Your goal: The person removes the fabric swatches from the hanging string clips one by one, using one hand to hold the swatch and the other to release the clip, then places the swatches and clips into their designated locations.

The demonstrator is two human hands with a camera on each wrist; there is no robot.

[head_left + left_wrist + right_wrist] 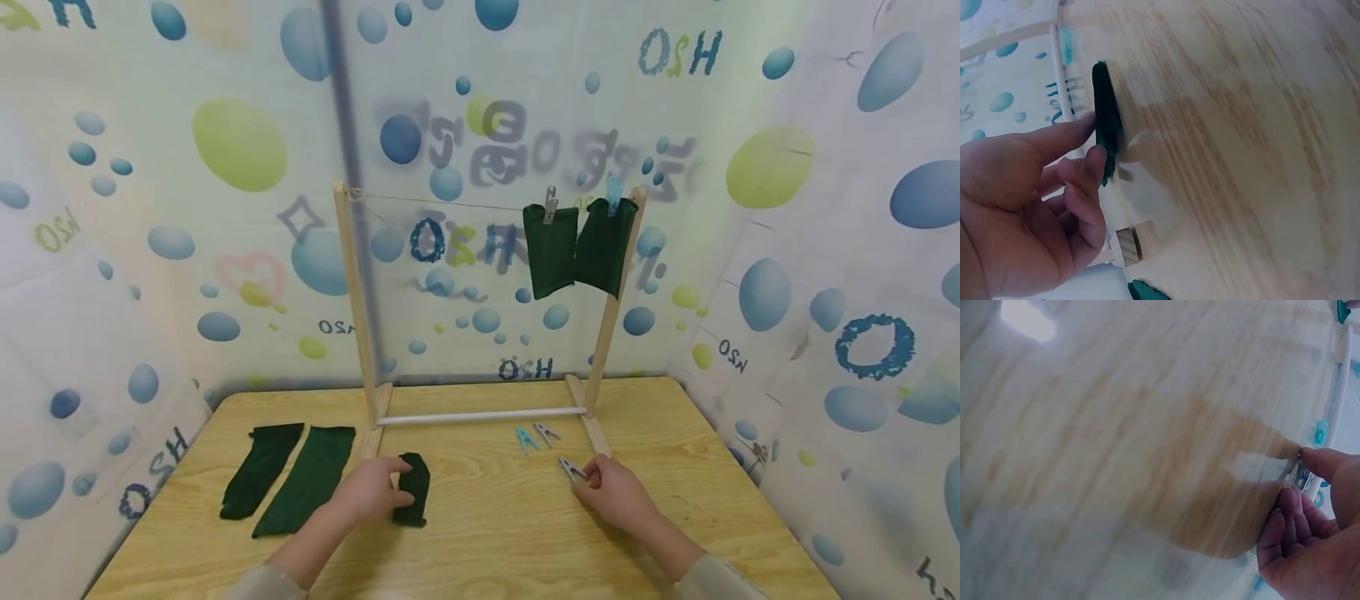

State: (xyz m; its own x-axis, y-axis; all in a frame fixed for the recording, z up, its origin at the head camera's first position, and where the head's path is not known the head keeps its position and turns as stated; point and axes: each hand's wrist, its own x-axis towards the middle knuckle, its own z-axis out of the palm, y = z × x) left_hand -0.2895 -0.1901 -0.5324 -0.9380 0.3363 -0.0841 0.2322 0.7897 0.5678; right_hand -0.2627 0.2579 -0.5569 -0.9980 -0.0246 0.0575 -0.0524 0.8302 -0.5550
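In the head view, my left hand (371, 492) rests its spread thumb and finger on a folded dark green cloth (416, 500) on the table. The left wrist view shows that cloth (1107, 106) edge-on at the fingertips of the left hand (1041, 194). My right hand (618, 496) has thumb and finger at the near end of a grey clothespin (570, 468). In the right wrist view, the clothespin (1300, 477) sits between thumb and fingers of the right hand (1316, 519). Beyond it lie a blue clothespin (527, 439) and another grey clothespin (547, 432).
A wooden frame (354, 308) stands at the back, with a string (442, 201) across its top and a white bar (480, 415) below. Two green cloths (552, 250) hang at the string's right end from clothespins. Two flat green cloths (307, 479) lie on the table's left.
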